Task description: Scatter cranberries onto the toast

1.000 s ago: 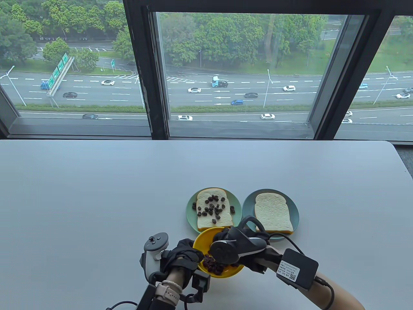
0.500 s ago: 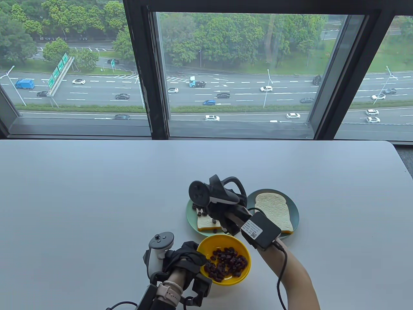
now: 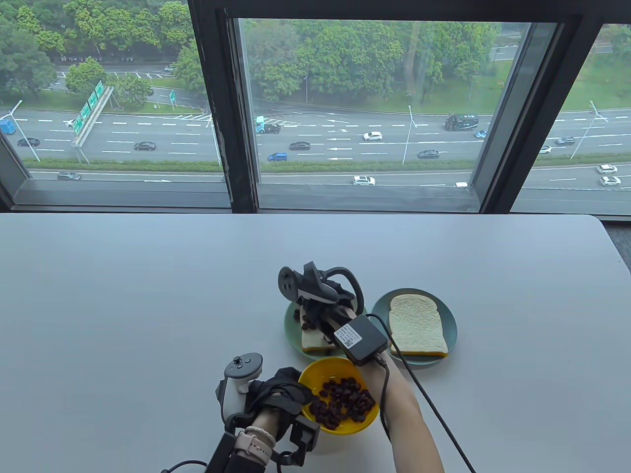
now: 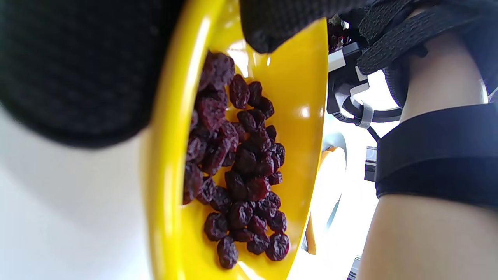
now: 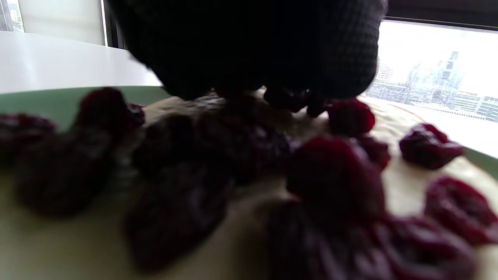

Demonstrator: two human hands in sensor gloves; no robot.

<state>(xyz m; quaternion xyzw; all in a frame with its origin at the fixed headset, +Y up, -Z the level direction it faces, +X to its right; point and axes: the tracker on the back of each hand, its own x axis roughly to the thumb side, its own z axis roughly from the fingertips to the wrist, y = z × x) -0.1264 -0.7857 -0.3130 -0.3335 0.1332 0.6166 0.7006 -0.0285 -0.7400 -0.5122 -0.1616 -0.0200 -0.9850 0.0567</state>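
Note:
A yellow bowl [image 3: 309, 374] of dark red cranberries [image 3: 342, 401] sits near the table's front edge; it also shows in the left wrist view [image 4: 171, 163]. My left hand [image 3: 296, 391] grips its left rim, thumb over the edge. My right hand [image 3: 313, 315] is low over the left slice of toast [image 3: 313, 341] on a teal plate [image 3: 291, 329]. In the right wrist view its bunched fingertips [image 5: 253, 50] pinch cranberries just above the toast [image 5: 58, 241], which is scattered with cranberries [image 5: 334, 175]. A plain slice of toast [image 3: 416, 325] lies on the right plate [image 3: 451, 322].
The two plates stand side by side just beyond the bowl. A cable [image 3: 424, 394] runs from the box on my right forearm across the table in front of the right plate. The white table [image 3: 148, 295] ends at a window sill behind.
My right hand left the bowl, moved forward over the left toast, and has since dropped lower onto it. My left hand stays on the bowl's rim.

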